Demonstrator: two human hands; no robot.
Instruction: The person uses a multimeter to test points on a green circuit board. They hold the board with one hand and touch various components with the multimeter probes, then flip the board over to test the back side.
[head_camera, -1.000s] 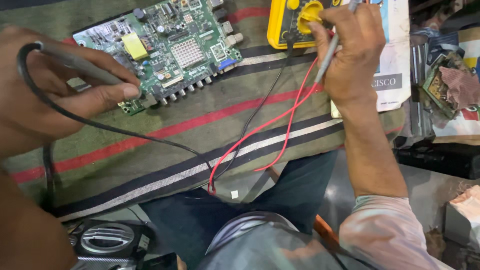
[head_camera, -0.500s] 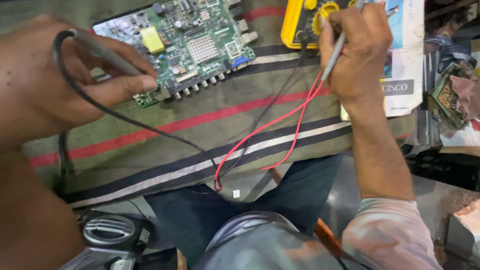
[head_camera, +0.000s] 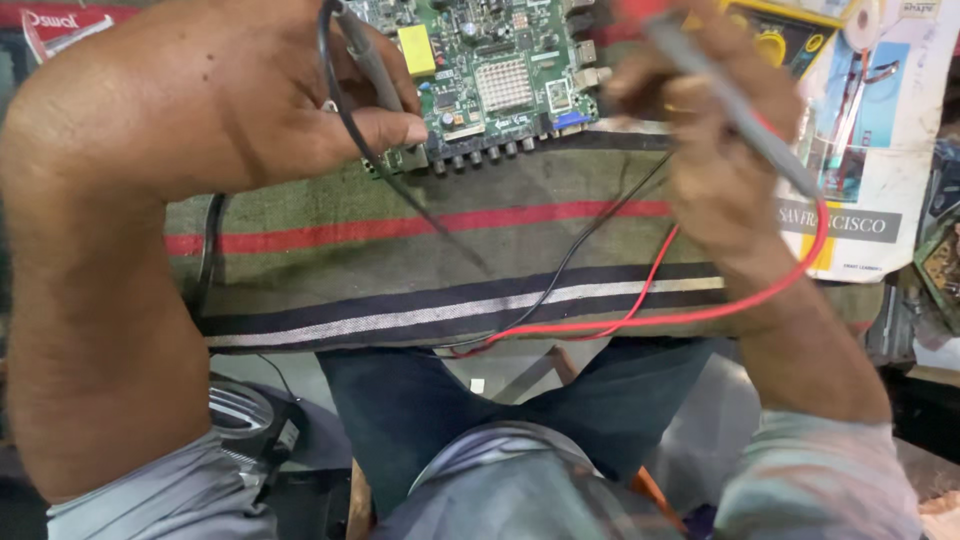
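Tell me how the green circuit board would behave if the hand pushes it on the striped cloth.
The green circuit board looks flat and stiff, so it would probably slide whole, not bend. The woven striped cloth may drag on it. Its small raised parts look fragile.

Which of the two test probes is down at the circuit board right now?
The black-leaded probe in the left hand, at the green circuit board. The red-leaded probe, in the right hand, is raised beside the board.

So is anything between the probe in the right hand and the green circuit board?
Nothing visible. The right hand holds its grey probe just right of the circuit board, with only striped cloth in the gap.
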